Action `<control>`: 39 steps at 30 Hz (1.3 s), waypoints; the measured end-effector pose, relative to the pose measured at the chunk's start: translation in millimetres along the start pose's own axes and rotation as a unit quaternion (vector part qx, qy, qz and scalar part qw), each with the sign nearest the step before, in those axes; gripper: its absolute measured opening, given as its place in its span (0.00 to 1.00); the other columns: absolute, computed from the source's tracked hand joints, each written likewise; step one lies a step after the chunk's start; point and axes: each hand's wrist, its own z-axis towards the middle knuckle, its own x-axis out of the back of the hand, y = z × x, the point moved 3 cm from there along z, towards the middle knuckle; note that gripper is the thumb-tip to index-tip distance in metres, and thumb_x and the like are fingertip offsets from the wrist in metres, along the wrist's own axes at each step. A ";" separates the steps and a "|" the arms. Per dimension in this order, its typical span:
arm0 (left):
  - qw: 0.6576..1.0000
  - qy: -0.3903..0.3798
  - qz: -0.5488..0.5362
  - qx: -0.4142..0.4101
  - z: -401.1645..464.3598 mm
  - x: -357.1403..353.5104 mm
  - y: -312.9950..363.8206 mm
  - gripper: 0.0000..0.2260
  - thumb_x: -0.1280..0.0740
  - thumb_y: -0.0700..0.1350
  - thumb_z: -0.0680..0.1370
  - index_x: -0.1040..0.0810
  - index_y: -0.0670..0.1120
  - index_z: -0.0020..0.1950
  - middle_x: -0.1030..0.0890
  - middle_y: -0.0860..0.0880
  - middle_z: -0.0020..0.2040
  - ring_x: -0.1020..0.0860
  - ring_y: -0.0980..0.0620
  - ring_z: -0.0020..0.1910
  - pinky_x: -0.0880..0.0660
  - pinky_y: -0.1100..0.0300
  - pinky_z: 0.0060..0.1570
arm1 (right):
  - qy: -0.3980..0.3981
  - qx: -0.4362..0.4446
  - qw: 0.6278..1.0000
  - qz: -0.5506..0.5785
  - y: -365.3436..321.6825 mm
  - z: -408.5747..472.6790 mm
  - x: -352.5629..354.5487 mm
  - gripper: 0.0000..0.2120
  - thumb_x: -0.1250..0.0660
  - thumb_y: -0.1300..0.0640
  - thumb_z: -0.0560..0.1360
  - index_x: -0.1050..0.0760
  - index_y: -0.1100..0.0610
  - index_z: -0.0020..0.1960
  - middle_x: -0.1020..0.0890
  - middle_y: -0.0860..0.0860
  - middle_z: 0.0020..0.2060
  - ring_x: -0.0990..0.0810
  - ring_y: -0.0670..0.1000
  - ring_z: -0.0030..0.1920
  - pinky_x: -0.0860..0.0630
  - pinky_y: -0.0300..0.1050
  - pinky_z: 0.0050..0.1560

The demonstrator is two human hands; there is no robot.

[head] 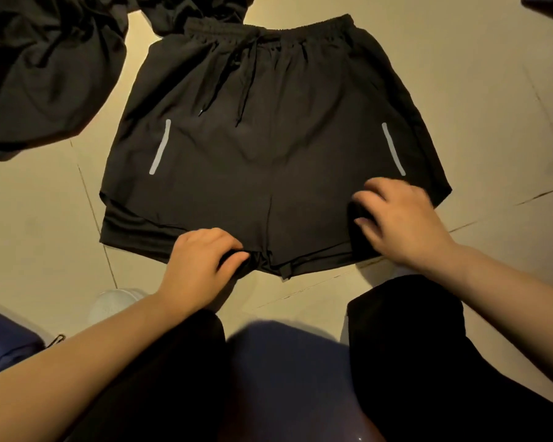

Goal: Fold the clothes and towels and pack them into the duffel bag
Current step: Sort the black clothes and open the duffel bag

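Shorts flat, hems in hand
The left hand (201, 266) pinches the shorts (268, 148) hem; the right hand (403, 221), blurred, seems to grip its leg; uneven pulls could bunch the liner.

Left hand (201, 266) fingers curled, pinching; right hand (399, 218) fingers curled.
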 end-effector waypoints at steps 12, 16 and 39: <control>0.943 0.127 0.000 0.308 -9.4 83.6 -135.0 0.18 0.34 0.37 0.77 0.27 0.44 0.67 0.26 0.39 0.61 0.26 0.39 0.58 0.29 0.47 0.60 | -0.117 0.269 0.956 -0.027 -189.5 24.2 -16.9 0.17 0.43 0.48 0.82 0.36 0.60 0.63 0.20 0.55 0.46 0.20 0.58 0.42 0.44 0.44 0.25; 0.923 0.104 -0.075 0.363 -10.9 80.5 -151.0 0.22 0.31 0.40 0.77 0.30 0.46 0.70 0.28 0.42 0.65 0.25 0.43 0.58 0.28 0.49 0.62 | -0.192 0.206 0.959 -0.037 -191.5 23.6 -25.0 0.17 0.43 0.65 0.78 0.40 0.60 0.65 0.24 0.55 0.47 0.28 0.55 0.33 0.44 0.45 0.25; 0.961 0.095 -0.041 0.255 -27.9 67.5 -117.4 0.23 0.35 0.35 0.78 0.33 0.45 0.72 0.25 0.40 0.58 0.28 0.49 0.46 0.29 0.52 0.50 | -0.224 0.217 0.949 -0.045 -130.2 -26.8 -41.2 0.13 0.34 0.63 0.70 0.31 0.57 0.54 0.28 0.50 0.29 0.29 0.54 0.25 0.49 0.43 0.23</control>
